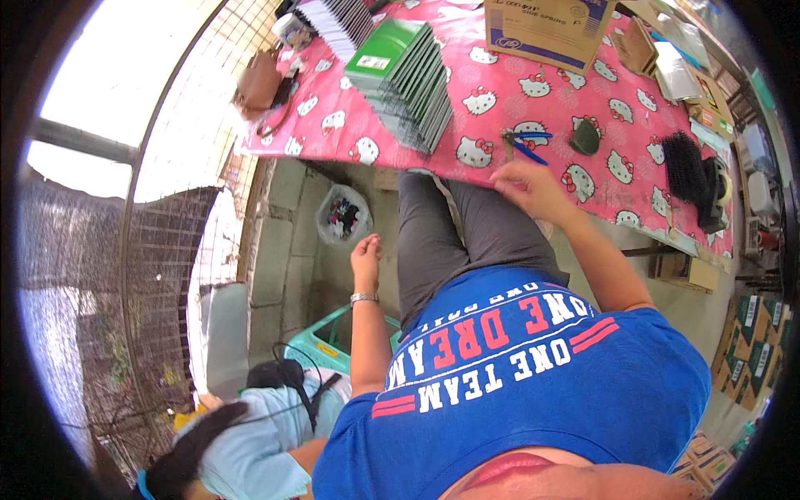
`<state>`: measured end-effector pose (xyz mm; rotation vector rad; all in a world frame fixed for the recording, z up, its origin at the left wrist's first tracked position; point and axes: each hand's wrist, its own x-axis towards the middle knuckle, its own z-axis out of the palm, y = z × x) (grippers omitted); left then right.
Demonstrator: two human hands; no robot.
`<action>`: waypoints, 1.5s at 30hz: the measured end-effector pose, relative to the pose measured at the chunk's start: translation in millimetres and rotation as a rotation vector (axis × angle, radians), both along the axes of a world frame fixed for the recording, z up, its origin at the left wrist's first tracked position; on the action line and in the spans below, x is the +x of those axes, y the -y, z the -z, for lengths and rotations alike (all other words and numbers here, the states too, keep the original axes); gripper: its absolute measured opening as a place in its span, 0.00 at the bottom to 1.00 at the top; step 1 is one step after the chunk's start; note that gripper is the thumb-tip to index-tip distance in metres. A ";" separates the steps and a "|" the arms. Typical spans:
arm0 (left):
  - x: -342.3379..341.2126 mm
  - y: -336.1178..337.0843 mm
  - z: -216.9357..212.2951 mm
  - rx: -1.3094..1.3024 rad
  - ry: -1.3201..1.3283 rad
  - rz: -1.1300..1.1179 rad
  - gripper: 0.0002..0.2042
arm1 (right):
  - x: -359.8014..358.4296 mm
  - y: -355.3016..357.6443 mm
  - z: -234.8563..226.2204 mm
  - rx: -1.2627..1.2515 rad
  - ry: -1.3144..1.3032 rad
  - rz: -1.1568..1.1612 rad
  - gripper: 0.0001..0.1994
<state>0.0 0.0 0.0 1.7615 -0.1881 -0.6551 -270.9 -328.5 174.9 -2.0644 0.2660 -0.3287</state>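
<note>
My left hand (365, 252) hangs over the floor, away from the table, its fingers curled in and nothing visible in them. At the table's near edge is my right hand (533, 190), slightly blurred, fingers loosely bent and partly apart, with no object showing in it. Just beyond it lie blue-handled pliers (528, 145) on the pink patterned tablecloth (467, 117). A dark green rounded object (585, 137) rests right of the pliers. Left of my right hand stands a tall stack of green-covered notebooks (404, 83), apparently spiral-bound.
Another notebook stack (337, 29), a brown bag (258, 83) and a cardboard box (546, 33) stand farther back. Black bristly strips (685, 169) and a tape roll (723, 183) lie at right. Below are a lined waste bin (343, 215), a green stool (321, 342) and another person (250, 442).
</note>
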 end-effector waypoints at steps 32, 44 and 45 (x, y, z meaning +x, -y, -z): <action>-1.4 218.1 -272.1 -0.265 0.758 0.155 0.06 | 95.9 76.9 -85.8 -0.265 0.097 0.060 0.21; -1.4 215.3 -277.2 -0.254 0.681 0.194 0.06 | 141.2 64.5 -121.7 -0.957 0.254 0.269 0.24; -1.3 216.7 -276.7 -0.273 0.675 0.196 0.06 | 142.2 64.2 -123.2 -0.972 0.268 0.260 0.26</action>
